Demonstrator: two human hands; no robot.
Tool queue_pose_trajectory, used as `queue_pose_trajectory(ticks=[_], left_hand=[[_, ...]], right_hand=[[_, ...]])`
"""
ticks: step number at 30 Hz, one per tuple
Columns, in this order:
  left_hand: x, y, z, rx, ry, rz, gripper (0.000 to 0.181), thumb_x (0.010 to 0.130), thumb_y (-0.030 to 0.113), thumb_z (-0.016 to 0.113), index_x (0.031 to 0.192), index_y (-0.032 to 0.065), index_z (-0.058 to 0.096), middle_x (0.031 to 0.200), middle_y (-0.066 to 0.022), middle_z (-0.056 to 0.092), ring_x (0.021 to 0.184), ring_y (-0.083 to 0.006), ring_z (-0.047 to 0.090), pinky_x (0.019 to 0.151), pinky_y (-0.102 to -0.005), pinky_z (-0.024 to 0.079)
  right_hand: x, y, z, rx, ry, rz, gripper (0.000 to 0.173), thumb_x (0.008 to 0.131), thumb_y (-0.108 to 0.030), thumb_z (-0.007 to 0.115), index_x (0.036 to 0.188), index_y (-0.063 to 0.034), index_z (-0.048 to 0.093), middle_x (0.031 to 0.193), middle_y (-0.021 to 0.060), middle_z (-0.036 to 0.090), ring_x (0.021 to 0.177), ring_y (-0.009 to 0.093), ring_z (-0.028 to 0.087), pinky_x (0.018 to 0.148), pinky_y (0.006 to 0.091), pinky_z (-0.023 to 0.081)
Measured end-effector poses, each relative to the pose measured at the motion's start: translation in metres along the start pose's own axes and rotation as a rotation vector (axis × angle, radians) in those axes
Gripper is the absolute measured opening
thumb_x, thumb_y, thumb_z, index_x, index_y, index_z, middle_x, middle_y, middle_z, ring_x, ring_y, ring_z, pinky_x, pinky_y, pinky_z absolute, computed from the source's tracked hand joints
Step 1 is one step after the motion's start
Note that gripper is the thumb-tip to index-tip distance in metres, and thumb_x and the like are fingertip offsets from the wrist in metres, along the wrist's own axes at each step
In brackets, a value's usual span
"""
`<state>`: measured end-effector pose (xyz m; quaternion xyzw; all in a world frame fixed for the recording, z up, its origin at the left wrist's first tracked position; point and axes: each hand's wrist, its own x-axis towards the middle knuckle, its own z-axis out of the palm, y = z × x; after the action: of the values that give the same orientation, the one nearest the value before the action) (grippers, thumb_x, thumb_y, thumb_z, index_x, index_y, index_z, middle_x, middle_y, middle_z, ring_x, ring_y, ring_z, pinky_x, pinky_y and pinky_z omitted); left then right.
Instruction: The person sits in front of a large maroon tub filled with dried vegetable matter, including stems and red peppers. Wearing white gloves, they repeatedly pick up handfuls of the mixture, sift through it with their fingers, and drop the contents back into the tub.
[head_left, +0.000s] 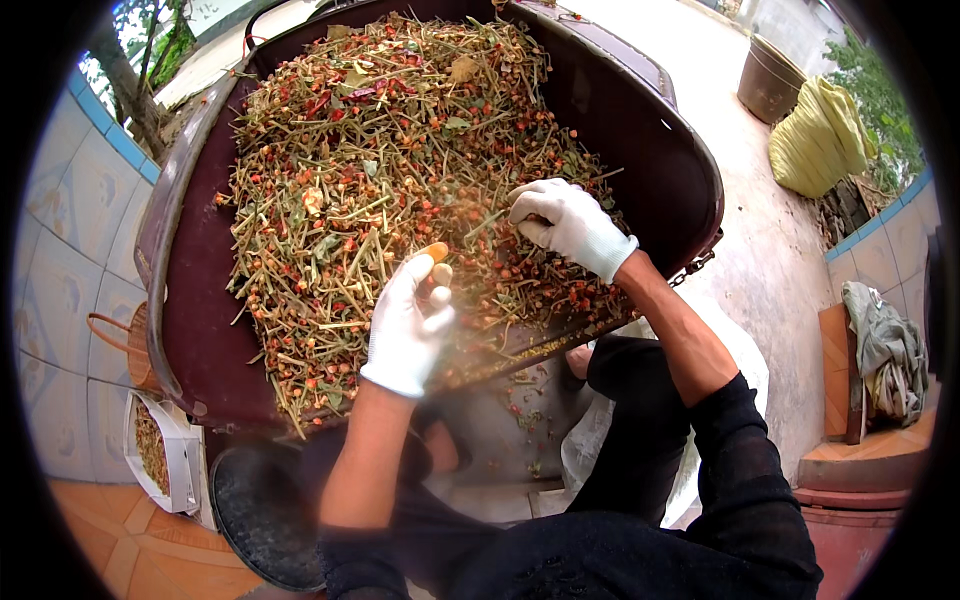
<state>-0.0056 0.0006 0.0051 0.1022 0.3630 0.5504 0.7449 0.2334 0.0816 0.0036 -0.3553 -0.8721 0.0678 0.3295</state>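
Observation:
A big heap of dried stems mixed with small red and orange pods (360, 172) fills much of a dark maroon metal cart bed (652, 157). My left hand (411, 322), in a white glove, is raised over the heap's near edge with its fingers curled; a smooth orange piece (436, 251) shows at the fingertips, and whether it is held or part of the glove is unclear. My right hand (566, 225), gloved in white too, is at the heap's right side with bent fingers close to the stems; whether anything is between them is hidden.
Left of the cart are a wicker basket (139, 349), a white box (176, 457) of similar plant bits and a round black pan (266, 510). A chain (697, 262) hangs at the right. Farther right stand a yellow sack (817, 139), a brown bucket (769, 79) and a draped grey cloth (885, 352).

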Motion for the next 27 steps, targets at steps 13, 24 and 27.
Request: queue_pose_trajectory(ticks=[13, 24, 27], left_hand=[[-0.009, -0.019, 0.018, 0.511, -0.057, 0.198, 0.019, 0.095, 0.019, 0.061, 0.106, 0.0033, 0.058, 0.078, -0.0007, 0.06, 0.052, -0.0009, 0.049, 0.038, -0.0139, 0.031], [-0.011, -0.018, 0.02, 0.717, -0.033, 0.252, 0.022, 0.096, 0.022, 0.059, 0.105, 0.0014, 0.058, 0.078, -0.0023, 0.062, 0.049, -0.0006, 0.047, 0.037, -0.0144, 0.031], [-0.01, -0.018, 0.017, 0.744, -0.021, 0.244, 0.022, 0.097, 0.022, 0.058, 0.105, 0.0012, 0.058, 0.078, -0.0021, 0.062, 0.049, -0.0008, 0.048, 0.037, -0.0144, 0.031]], right_hand=[[0.009, -0.052, -0.009, 0.186, -0.099, -0.011, 0.011, 0.078, -0.004, 0.067, 0.089, -0.0067, 0.066, 0.086, 0.0076, 0.065, 0.081, 0.026, 0.063, 0.073, 0.0351, 0.051], [0.007, -0.058, -0.002, 0.111, -0.042, -0.042, 0.008, 0.074, -0.008, 0.065, 0.081, -0.0081, 0.064, 0.078, 0.0083, 0.061, 0.076, 0.029, 0.061, 0.068, 0.0398, 0.049], [0.008, -0.06, -0.001, 0.07, -0.007, -0.078, 0.005, 0.073, -0.01, 0.065, 0.078, -0.0086, 0.063, 0.074, 0.0088, 0.059, 0.071, 0.03, 0.06, 0.063, 0.0414, 0.047]])
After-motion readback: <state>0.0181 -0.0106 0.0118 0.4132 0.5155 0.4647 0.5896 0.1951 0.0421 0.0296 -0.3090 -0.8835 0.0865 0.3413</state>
